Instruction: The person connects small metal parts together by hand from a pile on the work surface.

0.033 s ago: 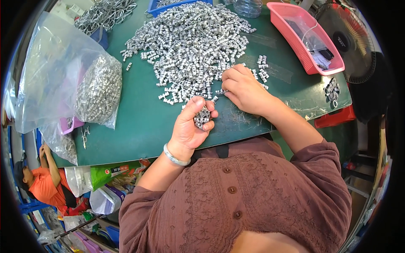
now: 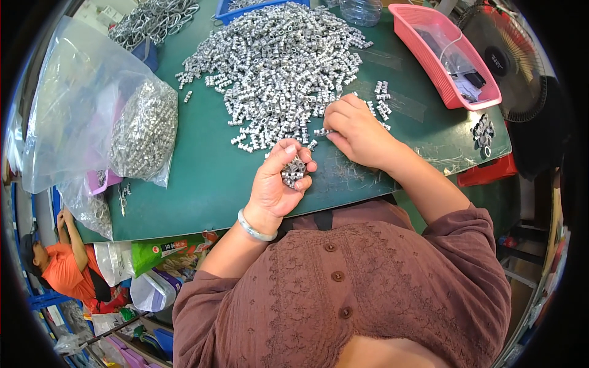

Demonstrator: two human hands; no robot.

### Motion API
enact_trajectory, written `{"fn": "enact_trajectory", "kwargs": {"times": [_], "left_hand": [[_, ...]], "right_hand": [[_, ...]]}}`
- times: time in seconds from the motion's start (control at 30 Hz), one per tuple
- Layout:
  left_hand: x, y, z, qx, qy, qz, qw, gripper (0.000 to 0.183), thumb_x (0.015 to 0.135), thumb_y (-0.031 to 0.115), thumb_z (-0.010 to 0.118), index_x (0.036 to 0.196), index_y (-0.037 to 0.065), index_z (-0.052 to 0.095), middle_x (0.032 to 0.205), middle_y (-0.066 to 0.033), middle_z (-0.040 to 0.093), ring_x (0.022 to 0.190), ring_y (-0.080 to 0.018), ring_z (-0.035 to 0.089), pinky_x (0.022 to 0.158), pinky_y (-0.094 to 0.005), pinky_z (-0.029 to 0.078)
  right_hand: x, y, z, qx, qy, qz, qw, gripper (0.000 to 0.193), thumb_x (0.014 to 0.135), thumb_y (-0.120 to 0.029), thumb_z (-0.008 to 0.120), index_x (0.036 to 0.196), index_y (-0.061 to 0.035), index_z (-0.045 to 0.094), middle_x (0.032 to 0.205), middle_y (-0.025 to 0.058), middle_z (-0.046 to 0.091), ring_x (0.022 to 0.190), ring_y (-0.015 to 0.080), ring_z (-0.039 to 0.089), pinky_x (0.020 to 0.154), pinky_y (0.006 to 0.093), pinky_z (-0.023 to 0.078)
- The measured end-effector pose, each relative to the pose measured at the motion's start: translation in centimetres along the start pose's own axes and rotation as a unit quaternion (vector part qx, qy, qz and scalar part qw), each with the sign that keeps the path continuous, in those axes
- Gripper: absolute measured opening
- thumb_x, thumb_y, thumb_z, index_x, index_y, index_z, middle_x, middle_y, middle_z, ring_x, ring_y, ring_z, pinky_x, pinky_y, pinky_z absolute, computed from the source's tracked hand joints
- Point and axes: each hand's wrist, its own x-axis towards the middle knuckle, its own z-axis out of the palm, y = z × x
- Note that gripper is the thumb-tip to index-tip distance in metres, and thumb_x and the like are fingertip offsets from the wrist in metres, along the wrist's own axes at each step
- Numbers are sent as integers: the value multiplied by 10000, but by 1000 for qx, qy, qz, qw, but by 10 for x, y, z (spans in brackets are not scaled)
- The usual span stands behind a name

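Silver pieces (image 2: 293,176) in left hand (image 2: 273,183); right hand (image 2: 358,132) beside pile (image 2: 282,61).

printed green bag (image 2: 145,255), marked fan hub (image 2: 496,60)

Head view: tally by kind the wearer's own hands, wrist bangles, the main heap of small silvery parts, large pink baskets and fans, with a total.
Own hands: 2 (left hand, right hand)
Wrist bangle: 1
Main heap of silvery parts: 1
Large pink basket: 1
Fan: 1
Total: 6
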Motion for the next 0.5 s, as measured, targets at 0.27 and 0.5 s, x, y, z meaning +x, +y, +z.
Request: {"fn": "enact_trajectory", "kwargs": {"times": [0.27,0.5], "left_hand": [[-1,-4,23,143,42,41,988,280,829,245,541,1056,92,485,790,-50,523,695,-163,492,448,-199,358],[1,-1,17,42,44,-3,998,157,871,259,478,909,110,508,762,-28,484,667,-137,449,423,-181,338]], "right_hand": [[3,-29,-18,206,30,95,974,89,697,-33,581,767,-44,527,700,75,534,699,257,509,604,349,414],[0,-23,-9,188,42,57,980,184,672,-56,628,846,-43,570,774,77,535,764,261,499,693,348,408]]}}
